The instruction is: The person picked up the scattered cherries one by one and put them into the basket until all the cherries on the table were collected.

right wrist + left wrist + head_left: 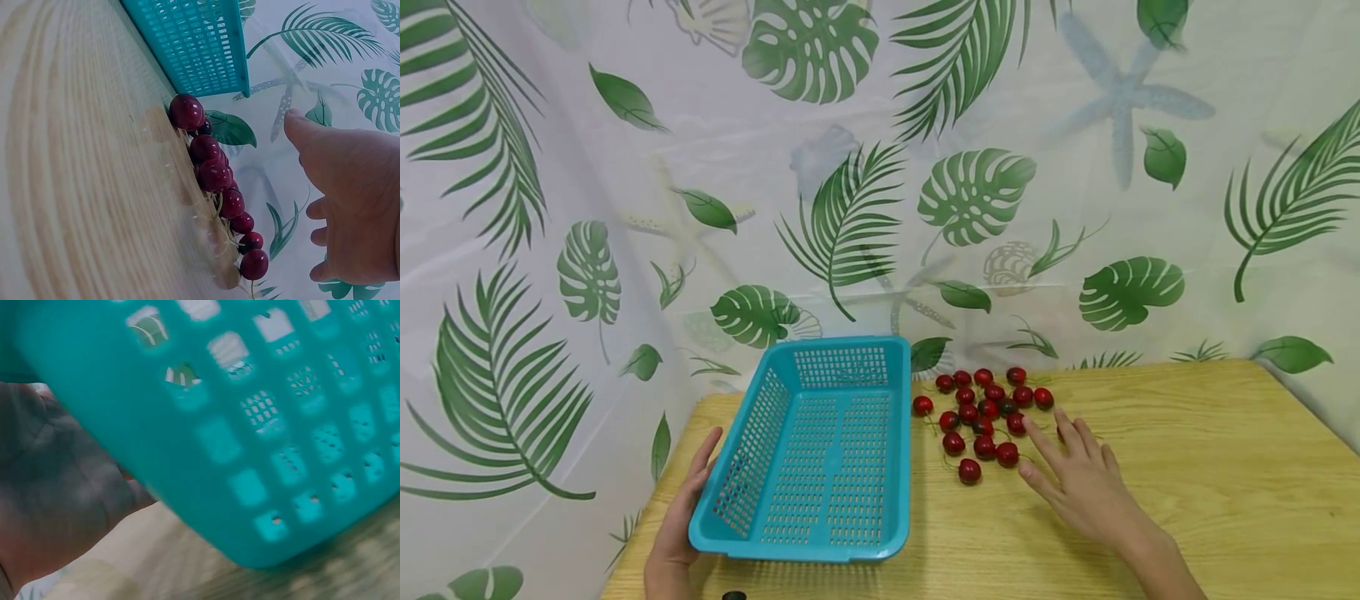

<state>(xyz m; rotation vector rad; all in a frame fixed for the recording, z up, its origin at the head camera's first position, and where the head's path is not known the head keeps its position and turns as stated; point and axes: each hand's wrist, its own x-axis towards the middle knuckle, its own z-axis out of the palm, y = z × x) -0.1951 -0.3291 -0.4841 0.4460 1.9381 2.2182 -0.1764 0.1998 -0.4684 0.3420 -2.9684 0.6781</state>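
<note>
A turquoise plastic basket with perforated walls and floor stands on the left part of the table, nothing inside it. Along its outer left wall my left hand lies with fingers extended, palm side facing the wall below the rim in the left wrist view. Several dark red cherries, some with thin green stems, are spread in a loose group right of the basket. My right hand hovers at the right side of that group, fingers spread and holding nothing. One cherry is partly hidden behind its fingers.
The wood-grain table extends to the right of the cherries. Behind and to the left hangs a white cloth printed with green leaves and starfish. A small dark object shows at the front edge of the head view.
</note>
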